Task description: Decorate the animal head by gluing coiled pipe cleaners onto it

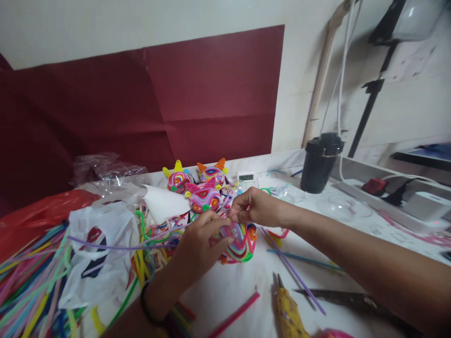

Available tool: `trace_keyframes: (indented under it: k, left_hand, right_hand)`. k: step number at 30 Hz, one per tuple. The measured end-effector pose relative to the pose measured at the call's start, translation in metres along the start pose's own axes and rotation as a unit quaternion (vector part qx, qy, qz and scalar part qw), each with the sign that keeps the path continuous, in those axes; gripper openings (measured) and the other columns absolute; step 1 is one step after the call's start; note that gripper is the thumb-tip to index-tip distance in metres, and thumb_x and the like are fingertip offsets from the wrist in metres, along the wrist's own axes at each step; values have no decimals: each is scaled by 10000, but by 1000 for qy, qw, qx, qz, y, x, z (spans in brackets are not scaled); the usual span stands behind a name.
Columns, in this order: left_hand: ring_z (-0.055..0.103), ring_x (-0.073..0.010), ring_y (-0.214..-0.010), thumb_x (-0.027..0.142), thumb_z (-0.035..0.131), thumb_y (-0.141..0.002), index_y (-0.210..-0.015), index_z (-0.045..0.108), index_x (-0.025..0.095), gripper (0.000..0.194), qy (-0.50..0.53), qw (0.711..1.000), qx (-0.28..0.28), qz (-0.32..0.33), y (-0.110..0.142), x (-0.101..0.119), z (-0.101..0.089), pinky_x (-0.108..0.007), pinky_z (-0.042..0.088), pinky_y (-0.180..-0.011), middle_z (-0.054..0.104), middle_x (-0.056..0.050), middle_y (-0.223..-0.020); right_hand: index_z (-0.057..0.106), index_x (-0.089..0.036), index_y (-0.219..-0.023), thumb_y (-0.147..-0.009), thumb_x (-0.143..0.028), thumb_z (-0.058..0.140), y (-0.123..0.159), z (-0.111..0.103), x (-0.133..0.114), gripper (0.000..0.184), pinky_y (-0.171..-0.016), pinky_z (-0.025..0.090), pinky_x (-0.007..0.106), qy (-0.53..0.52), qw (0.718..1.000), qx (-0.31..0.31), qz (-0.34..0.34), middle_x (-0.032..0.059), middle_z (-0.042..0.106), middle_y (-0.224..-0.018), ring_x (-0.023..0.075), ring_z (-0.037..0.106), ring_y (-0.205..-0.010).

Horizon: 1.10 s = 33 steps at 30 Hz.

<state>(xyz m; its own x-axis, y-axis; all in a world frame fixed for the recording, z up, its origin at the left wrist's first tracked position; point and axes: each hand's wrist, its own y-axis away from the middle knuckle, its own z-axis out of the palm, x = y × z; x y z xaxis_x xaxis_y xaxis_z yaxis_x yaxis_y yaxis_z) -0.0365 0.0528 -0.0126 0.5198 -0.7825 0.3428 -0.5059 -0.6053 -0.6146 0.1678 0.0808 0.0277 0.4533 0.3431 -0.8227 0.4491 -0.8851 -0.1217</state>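
My left hand is closed around a pipe-cleaner animal head, banded in pink, purple, white and orange with a green spot at its lower edge. My right hand pinches at the head's upper edge; whatever lies between its fingertips is too small to make out. Just behind stand three similar heads: one with pink ears, one with yellow ears and one with orange ears. A purple pipe cleaner lies under my right forearm, beside a teal one.
Near the front edge lie a yellow glue gun, a dark blade-like tool and a red stick. Many pipe cleaners and a white plastic bag fill the left. A black cup and power strip stand right.
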Motion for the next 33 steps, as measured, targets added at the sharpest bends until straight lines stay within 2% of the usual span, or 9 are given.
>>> trace_keyframes:
  k: [7,15,22,28,33]
  left_hand:
    - [640,-158,-814,202,690,-811,-991,701,214,180,2,1000,-1,8,0,-1,-1,-265,523,-746,635,-28,-903]
    - [648,-183,-889,208,681,-812,-1036,688,201,224,6,1000,-2,9,-2,-1,-2,-289,536,-796,650,-46,-954]
    - [642,-169,-874,211,658,-832,-1118,671,215,287,13,1000,-14,6,1,-3,-1,-287,541,-796,643,-45,-991]
    - [639,-161,-866,174,635,-831,-1103,688,225,282,8,1000,-8,10,-2,1,-2,-270,539,-790,639,-31,-954]
    - [633,-156,-840,140,662,-797,-1070,700,221,287,9,1000,-19,11,-7,2,-2,-274,530,-806,635,-26,-945]
  right_hand:
    - [708,-134,-682,-638,-161,646,-2,-2,4,80,-502,396,191,-21,1000,-13,8,-40,601,-567,86,498,-529]
    - [685,-142,-724,-653,-180,658,0,2,12,85,-536,433,212,-26,1000,4,11,-20,638,-615,112,558,-558]
    - [665,-174,-767,-772,-281,648,24,11,10,108,-649,432,267,36,997,60,-32,-5,646,-673,142,573,-635]
    - [651,-213,-893,-813,-350,645,56,23,9,159,-703,445,318,140,972,178,-64,44,680,-885,206,606,-799]
    - [618,-206,-942,-839,-347,674,67,33,9,183,-718,471,344,186,966,166,-74,58,646,-890,227,607,-828]
